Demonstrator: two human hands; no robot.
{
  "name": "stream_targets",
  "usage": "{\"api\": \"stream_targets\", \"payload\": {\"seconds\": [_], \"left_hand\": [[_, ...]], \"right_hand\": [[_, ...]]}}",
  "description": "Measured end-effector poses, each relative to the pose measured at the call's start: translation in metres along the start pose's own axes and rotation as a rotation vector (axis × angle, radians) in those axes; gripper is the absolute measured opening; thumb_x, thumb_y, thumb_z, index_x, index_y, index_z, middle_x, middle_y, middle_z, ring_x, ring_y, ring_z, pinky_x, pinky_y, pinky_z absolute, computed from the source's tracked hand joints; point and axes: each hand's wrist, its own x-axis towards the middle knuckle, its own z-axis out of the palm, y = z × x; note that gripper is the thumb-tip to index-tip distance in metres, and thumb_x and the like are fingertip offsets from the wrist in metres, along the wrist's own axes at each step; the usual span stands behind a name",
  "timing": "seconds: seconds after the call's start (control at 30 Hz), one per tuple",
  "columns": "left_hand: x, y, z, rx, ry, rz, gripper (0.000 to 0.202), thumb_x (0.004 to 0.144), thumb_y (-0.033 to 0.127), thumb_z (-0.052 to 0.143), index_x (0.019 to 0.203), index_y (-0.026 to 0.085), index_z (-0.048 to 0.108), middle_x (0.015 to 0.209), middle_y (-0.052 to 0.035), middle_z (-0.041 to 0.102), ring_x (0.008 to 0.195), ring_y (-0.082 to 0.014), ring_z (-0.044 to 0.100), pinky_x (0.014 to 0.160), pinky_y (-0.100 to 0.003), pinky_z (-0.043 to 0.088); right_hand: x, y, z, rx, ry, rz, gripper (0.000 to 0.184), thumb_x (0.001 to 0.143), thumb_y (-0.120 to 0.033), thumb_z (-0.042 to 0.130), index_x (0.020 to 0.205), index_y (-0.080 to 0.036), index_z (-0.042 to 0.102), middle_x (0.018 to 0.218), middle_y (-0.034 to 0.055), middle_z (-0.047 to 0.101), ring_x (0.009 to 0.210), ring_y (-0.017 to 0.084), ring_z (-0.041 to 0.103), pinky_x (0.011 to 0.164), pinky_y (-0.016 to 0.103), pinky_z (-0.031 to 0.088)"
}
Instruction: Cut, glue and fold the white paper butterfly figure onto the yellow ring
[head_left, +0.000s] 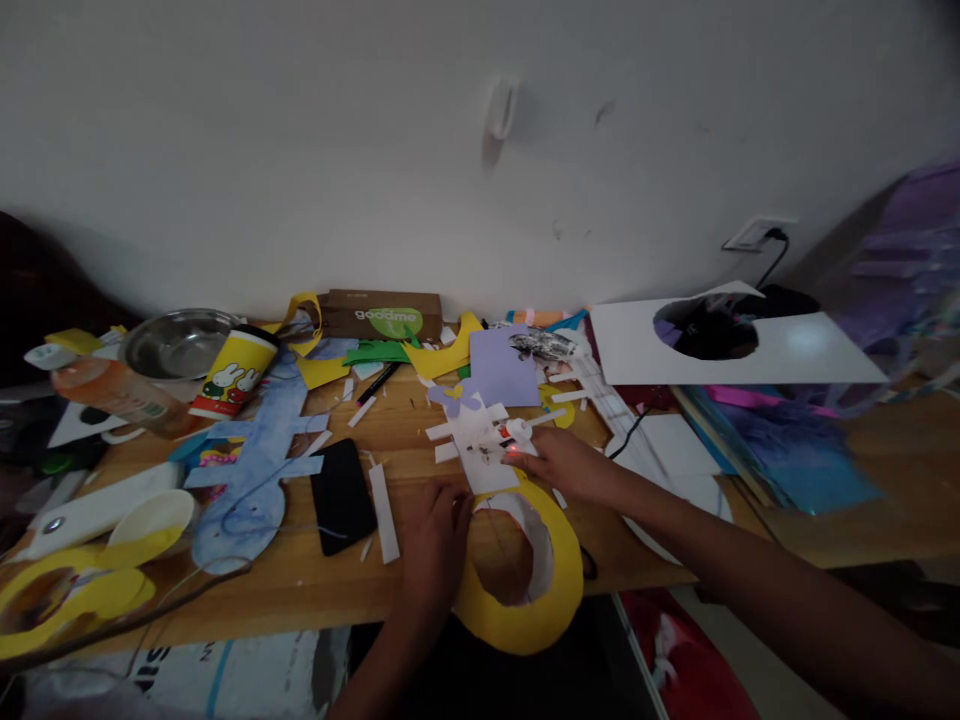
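At one yellow ring (525, 632) rests left hand (439, 530) — right hand (559, 460) holds one tool (512, 433).

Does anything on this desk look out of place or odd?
Yes. The yellow cup is tilted sharply beside the metal bowl instead of upright, and the orange bottle slants too. White paper scraps litter the wooden table, and the yellow ring juts past its front edge. I see no clear spill.

"goodme" on a brown cardboard box (384, 316)
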Motion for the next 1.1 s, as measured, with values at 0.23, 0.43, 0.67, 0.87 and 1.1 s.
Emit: {"api": "stream_targets", "payload": {"seconds": [0.23,0.43,0.67,0.87,1.1], "left_hand": [[-0.005,-0.001,-0.005,-0.062,0.002,-0.041,0.016,0.094,0.025,0.051,0.092,0.021,0.066,0.099,-0.0067,0.068,0.09,-0.0219,0.066,0.083,-0.039,0.054],[-0.008,-0.008,-0.004,-0.077,0.01,-0.052,0.015,0.093,0.026,0.053,0.094,0.021,0.066,0.099,-0.0066,0.069,0.092,-0.0224,0.066,0.084,-0.04,0.054],[-0.007,-0.01,-0.002,-0.076,0.032,-0.054,0.015,0.093,0.028,0.052,0.094,0.021,0.066,0.098,-0.0071,0.068,0.092,-0.0234,0.066,0.084,-0.041,0.053],[-0.007,-0.01,-0.001,-0.07,0.026,-0.059,0.016,0.094,0.028,0.052,0.094,0.021,0.066,0.099,-0.007,0.068,0.092,-0.023,0.065,0.084,-0.041,0.053],[-0.007,-0.01,-0.001,-0.06,0.025,-0.055,0.015,0.093,0.027,0.053,0.096,0.021,0.066,0.101,-0.0073,0.069,0.094,-0.0234,0.066,0.087,-0.041,0.053]], "right_hand": [[-0.012,-0.001,0.003,0.002,-0.006,0.006,0.047,0.095,-0.059,0.05,0.084,-0.017,0.067,0.078,0.0092,0.069,0.069,0.021,0.062,0.06,0.028,0.036],[-0.026,-0.006,-0.003,0.013,-0.03,0.01,0.042,0.095,-0.056,0.051,0.088,-0.018,0.067,0.078,0.0073,0.068,0.068,0.021,0.062,0.061,0.028,0.039],[-0.041,-0.008,-0.003,-0.006,-0.061,0.036,0.037,0.093,-0.051,0.056,0.079,-0.018,0.065,0.082,0.011,0.069,0.074,0.024,0.063,0.065,0.032,0.041],[-0.049,0.0,-0.002,0.03,-0.068,0.027,0.043,0.094,-0.057,0.052,0.081,-0.019,0.065,0.078,0.0078,0.068,0.07,0.021,0.061,0.062,0.03,0.041],[-0.026,0.003,-0.003,0.053,0.014,0.066,0.049,0.095,-0.06,0.048,0.074,-0.019,0.064,0.069,0.0047,0.064,0.063,0.019,0.058,0.057,0.027,0.036]]}}
